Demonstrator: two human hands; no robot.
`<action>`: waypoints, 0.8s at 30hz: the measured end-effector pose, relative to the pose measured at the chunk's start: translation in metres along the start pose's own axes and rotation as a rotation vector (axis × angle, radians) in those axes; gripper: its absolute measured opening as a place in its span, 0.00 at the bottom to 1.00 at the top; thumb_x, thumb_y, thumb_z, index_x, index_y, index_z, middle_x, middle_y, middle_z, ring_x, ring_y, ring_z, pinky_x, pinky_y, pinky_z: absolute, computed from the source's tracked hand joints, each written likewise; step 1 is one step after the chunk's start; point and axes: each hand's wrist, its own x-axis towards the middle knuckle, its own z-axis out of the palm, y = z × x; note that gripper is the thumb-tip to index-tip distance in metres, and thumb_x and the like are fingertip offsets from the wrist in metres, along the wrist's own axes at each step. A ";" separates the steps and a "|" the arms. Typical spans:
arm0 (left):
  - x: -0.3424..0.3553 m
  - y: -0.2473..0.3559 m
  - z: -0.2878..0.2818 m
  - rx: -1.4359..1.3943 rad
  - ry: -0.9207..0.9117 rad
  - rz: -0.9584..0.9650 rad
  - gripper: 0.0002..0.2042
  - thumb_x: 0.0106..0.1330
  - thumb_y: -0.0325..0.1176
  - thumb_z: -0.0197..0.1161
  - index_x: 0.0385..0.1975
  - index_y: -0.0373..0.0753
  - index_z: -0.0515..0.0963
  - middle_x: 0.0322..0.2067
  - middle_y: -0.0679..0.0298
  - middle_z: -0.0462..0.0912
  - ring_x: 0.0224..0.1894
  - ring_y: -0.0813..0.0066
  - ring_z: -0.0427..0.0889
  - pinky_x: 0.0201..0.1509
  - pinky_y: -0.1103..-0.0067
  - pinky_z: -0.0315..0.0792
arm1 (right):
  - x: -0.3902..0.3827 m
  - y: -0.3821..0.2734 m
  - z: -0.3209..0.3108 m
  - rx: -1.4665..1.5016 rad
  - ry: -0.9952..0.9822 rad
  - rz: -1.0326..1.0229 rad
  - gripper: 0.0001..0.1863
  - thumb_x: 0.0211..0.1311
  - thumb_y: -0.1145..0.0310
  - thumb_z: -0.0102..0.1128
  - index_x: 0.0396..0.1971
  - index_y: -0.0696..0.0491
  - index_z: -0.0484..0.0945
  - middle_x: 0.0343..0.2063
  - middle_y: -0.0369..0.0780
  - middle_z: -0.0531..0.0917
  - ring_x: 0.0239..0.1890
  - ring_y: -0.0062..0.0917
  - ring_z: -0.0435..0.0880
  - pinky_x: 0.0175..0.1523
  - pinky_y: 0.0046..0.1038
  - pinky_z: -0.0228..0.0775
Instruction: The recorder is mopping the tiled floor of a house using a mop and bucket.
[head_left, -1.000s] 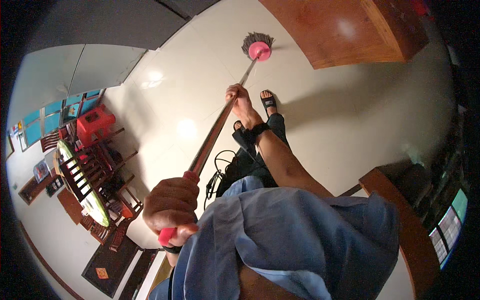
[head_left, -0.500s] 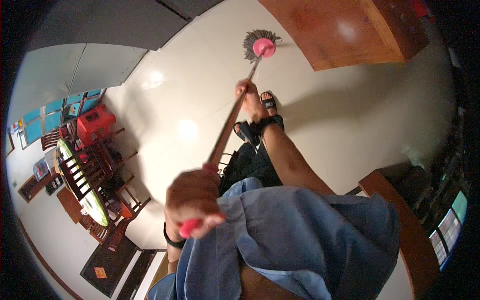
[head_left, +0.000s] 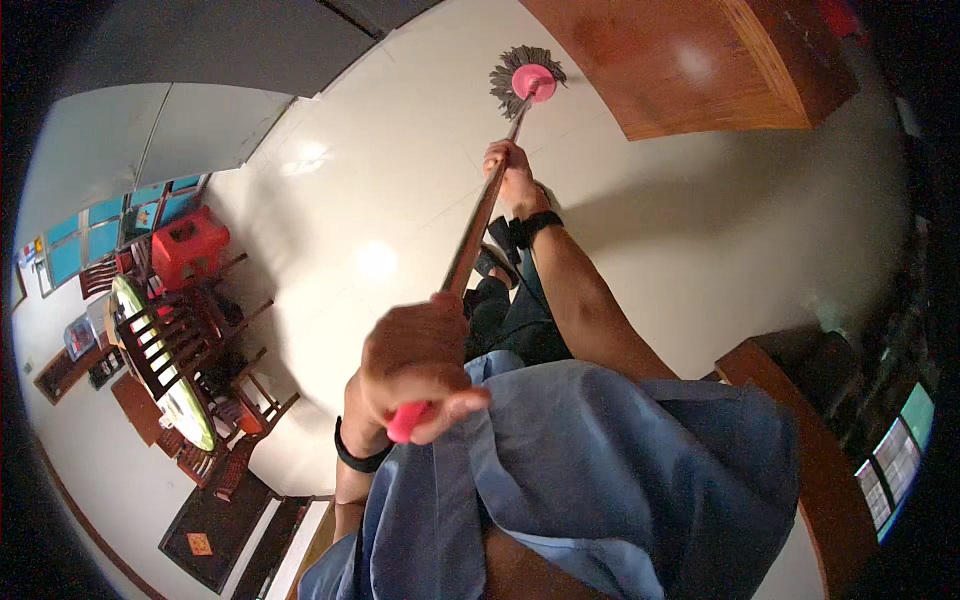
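Note:
A mop [head_left: 474,236] slants from low in the picture up to the floor ahead. Its pink disc and grey string head [head_left: 505,80] rest on the pale tiles, close to a brown wooden cabinet. Around the pink grip at the handle's top end, my left hand [head_left: 415,365] is closed; the pink tip pokes out beside the thumb. Further down the pole my right hand [head_left: 514,178] is wrapped round the shaft. Both wrists wear black bands. My sandalled feet are partly hidden behind the right forearm and the pole.
The wooden cabinet [head_left: 680,70] stands at the far right, its lower edge near the mop head. Grey cabinets [head_left: 200,130] line the far left. A table [head_left: 165,365] with dark chairs and a red plastic stool [head_left: 190,248] is at left. Wooden furniture [head_left: 790,450] stands at near right.
Both hands have pushed the mop slightly forward and to the right. The mop head has slid a little farther away, and my feet have shifted, now more covered by the right arm.

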 end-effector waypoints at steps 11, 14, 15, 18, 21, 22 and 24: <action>-0.026 0.028 -0.052 -0.257 0.341 0.017 0.16 0.51 0.34 0.59 0.06 0.37 0.65 0.03 0.65 0.62 0.05 0.71 0.63 0.12 0.76 0.59 | -0.043 0.072 -0.015 -0.142 0.061 0.081 0.10 0.51 0.71 0.51 0.13 0.52 0.66 0.13 0.36 0.69 0.21 0.23 0.69 0.33 0.25 0.62; -0.054 0.042 -0.047 -0.053 0.575 -0.110 0.19 0.53 0.35 0.56 0.04 0.37 0.61 0.02 0.65 0.61 0.04 0.71 0.61 0.11 0.76 0.60 | -0.053 0.099 -0.013 -0.191 0.307 0.220 0.10 0.48 0.73 0.47 0.10 0.51 0.65 0.09 0.38 0.67 0.16 0.26 0.68 0.28 0.28 0.65; -0.065 0.049 -0.045 0.008 0.627 -0.081 0.18 0.52 0.35 0.55 0.04 0.38 0.61 0.02 0.65 0.61 0.04 0.71 0.62 0.11 0.76 0.62 | -0.053 0.117 -0.016 -0.182 0.355 0.304 0.10 0.47 0.73 0.47 0.09 0.51 0.64 0.09 0.38 0.67 0.15 0.26 0.68 0.27 0.29 0.65; -0.102 0.065 -0.054 -0.017 0.623 -0.058 0.14 0.54 0.30 0.51 0.08 0.39 0.62 0.04 0.66 0.63 0.05 0.74 0.63 0.11 0.78 0.63 | -0.064 0.170 -0.041 -0.091 0.401 0.484 0.11 0.46 0.74 0.47 0.09 0.51 0.63 0.09 0.39 0.66 0.13 0.28 0.67 0.25 0.31 0.66; -0.134 0.106 -0.057 0.039 0.595 -0.351 0.09 0.42 0.34 0.52 0.08 0.41 0.62 0.07 0.64 0.64 0.08 0.71 0.62 0.14 0.76 0.59 | -0.095 0.234 -0.028 -0.160 0.499 0.738 0.10 0.46 0.77 0.46 0.10 0.52 0.61 0.10 0.38 0.65 0.14 0.28 0.69 0.22 0.28 0.68; -0.116 0.108 -0.051 0.170 0.571 -0.250 0.13 0.52 0.31 0.57 0.09 0.39 0.64 0.04 0.69 0.63 0.08 0.76 0.67 0.16 0.76 0.68 | -0.103 0.246 -0.026 -0.197 0.502 0.851 0.10 0.46 0.79 0.46 0.10 0.52 0.61 0.10 0.38 0.65 0.14 0.28 0.69 0.21 0.26 0.68; -0.101 0.109 -0.043 0.306 0.377 -0.286 0.13 0.52 0.33 0.60 0.10 0.40 0.65 0.06 0.70 0.64 0.08 0.75 0.67 0.18 0.76 0.70 | -0.112 0.263 -0.024 -0.363 0.547 1.016 0.11 0.42 0.78 0.49 0.08 0.52 0.61 0.10 0.37 0.67 0.15 0.24 0.70 0.21 0.22 0.65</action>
